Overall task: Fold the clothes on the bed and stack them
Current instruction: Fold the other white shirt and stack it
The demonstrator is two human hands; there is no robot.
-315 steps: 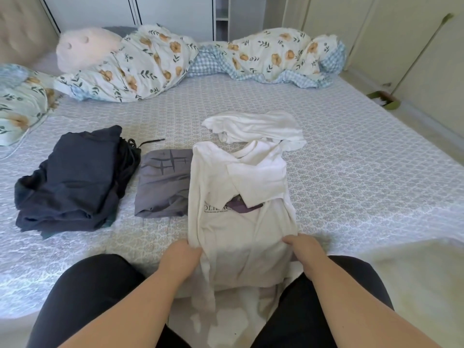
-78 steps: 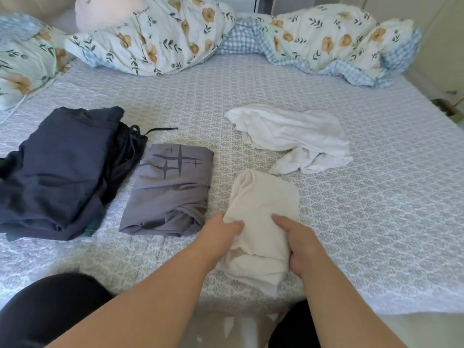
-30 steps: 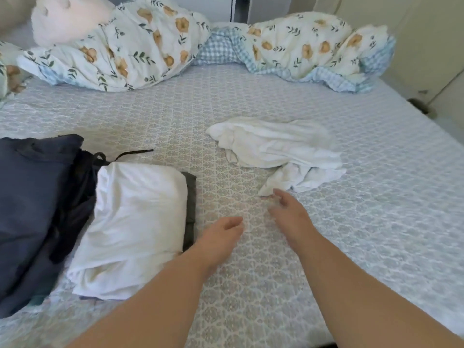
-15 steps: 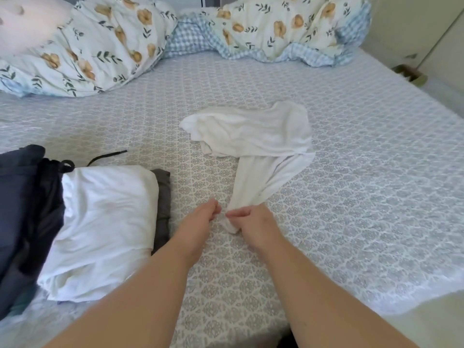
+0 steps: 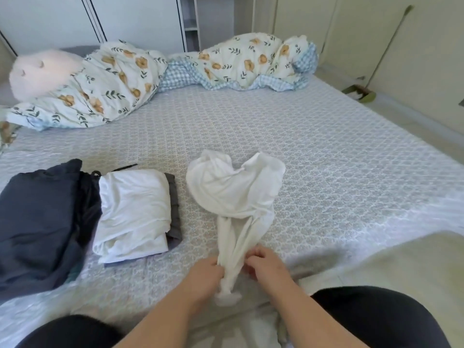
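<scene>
Big bed (image 5: 326, 159) with a patterned grey sheet, and a floral duvet (image 5: 120, 79) bunched along the far side next to a pale plush (image 5: 42, 71). Near left there's a heap of dark clothes (image 5: 40, 222), and right beside it a folded white shirt (image 5: 133, 212) sitting on a folded grey one (image 5: 175, 209). The last unfolded white top (image 5: 236, 192) lies crumpled mid-bed, its narrow end pulled toward the near edge. Left hand (image 5: 204, 275) and right hand (image 5: 267, 266) both have their fingers pinched round that narrow end, close together.
</scene>
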